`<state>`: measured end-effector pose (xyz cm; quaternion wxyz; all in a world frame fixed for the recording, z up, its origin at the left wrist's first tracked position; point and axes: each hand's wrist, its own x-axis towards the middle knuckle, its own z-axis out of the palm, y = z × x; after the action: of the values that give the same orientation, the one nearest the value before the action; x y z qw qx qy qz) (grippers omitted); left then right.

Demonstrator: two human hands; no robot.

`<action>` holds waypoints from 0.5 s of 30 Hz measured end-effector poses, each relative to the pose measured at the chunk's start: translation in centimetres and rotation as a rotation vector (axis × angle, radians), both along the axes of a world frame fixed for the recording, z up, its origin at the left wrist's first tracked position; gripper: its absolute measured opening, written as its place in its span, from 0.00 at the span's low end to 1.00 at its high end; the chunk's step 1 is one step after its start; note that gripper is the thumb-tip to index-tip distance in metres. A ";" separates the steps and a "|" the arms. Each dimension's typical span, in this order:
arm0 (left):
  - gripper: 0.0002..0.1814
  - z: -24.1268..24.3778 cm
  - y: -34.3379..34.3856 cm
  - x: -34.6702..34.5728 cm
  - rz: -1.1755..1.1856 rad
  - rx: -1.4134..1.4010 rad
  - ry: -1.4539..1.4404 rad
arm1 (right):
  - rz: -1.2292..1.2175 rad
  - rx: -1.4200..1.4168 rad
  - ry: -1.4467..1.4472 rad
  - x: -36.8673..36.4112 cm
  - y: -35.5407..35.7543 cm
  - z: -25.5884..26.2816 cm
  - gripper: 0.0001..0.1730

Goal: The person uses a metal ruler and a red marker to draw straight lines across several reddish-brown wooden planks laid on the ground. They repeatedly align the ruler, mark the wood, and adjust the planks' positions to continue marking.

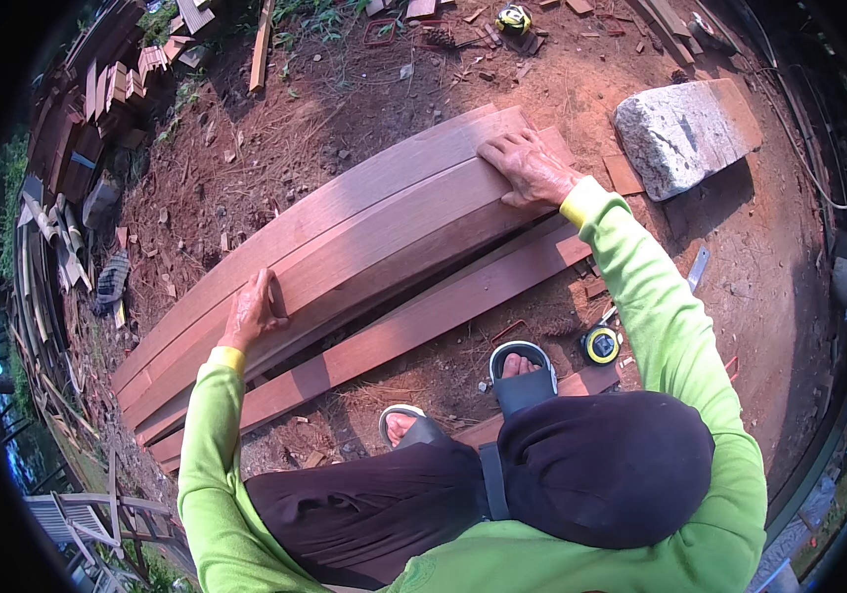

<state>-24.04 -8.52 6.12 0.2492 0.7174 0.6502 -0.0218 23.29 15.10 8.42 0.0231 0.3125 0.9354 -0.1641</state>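
Observation:
Several long reddish wooden planks (393, 222) lie stacked side by side on the dirt, running from lower left to upper right. My left hand (251, 310) grips the near edge of an upper plank towards its left part, thumb and fingers around the edge. Near the right end, my right hand (531, 169) lies over the top of the stack with its fingers across a plank and the thumb at the near edge. Closer to my feet, a separate plank (408, 333) lies alongside the stack, with a dark gap between them in places.
A pale stone block (683, 137) stands right of the stack. A tape measure (601, 345) lies by my right foot, near a metal blade-like strip (698, 268). A yellow-black round object (513, 20) is at the top. Cut wood pieces (115, 85) are piled at upper left.

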 end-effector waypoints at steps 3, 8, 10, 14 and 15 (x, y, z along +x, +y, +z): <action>0.43 3.6 3.4 2.9 0.099 -0.067 0.138 | 0.002 0.209 0.163 0.2 1.9 0.4 0.42; 0.50 4.1 9.9 5.0 0.054 0.220 0.201 | -0.223 0.293 0.005 1.2 6.2 3.1 0.40; 0.50 5.1 13.8 6.3 0.050 0.292 0.204 | -0.389 0.434 0.151 2.7 6.1 3.2 0.41; 0.51 4.2 19.9 7.8 0.047 0.356 0.100 | -0.479 0.404 0.516 5.2 1.6 2.7 0.33; 0.51 3.9 20.9 8.3 0.025 0.362 0.049 | -0.492 0.364 0.519 6.2 -0.2 1.8 0.30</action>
<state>-15.75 12.34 10.05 0.1003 0.7417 0.6582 0.0815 29.48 14.89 10.20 -0.3097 0.4744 0.8211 -0.0697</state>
